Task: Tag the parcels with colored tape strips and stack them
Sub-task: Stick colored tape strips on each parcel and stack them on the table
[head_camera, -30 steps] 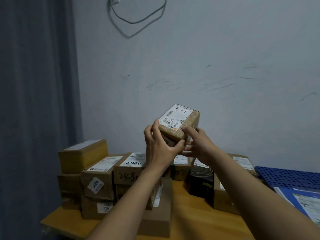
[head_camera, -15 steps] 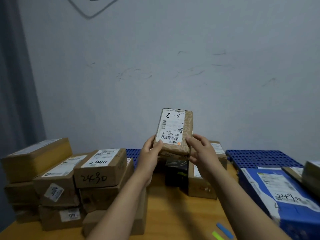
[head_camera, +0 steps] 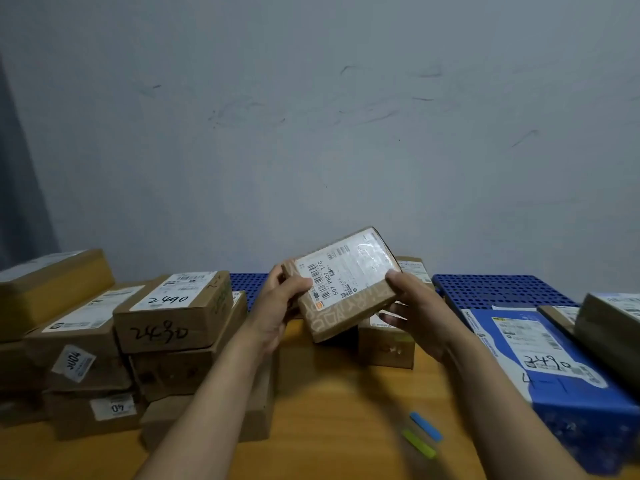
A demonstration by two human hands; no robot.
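Note:
A small brown parcel (head_camera: 346, 292) with a white shipping label is held in the air above the wooden table (head_camera: 346, 410), tilted with its label facing me. My left hand (head_camera: 280, 306) grips its left end, thumb on the label. My right hand (head_camera: 412, 306) grips its right end. A blue tape strip (head_camera: 426, 426) and a green tape strip (head_camera: 419, 444) lie on the table below my right forearm.
A stack of brown boxes (head_camera: 121, 341), some marked 2490, fills the left side. A brown box (head_camera: 386, 344) stands behind the held parcel. A large blue parcel (head_camera: 554, 368) lies at the right on a blue perforated crate (head_camera: 498, 289), with another box (head_camera: 609, 327) at the far right.
The view has swung right and down. Both hands have turned the parcel from upright to lying sideways and brought it lower and nearer.

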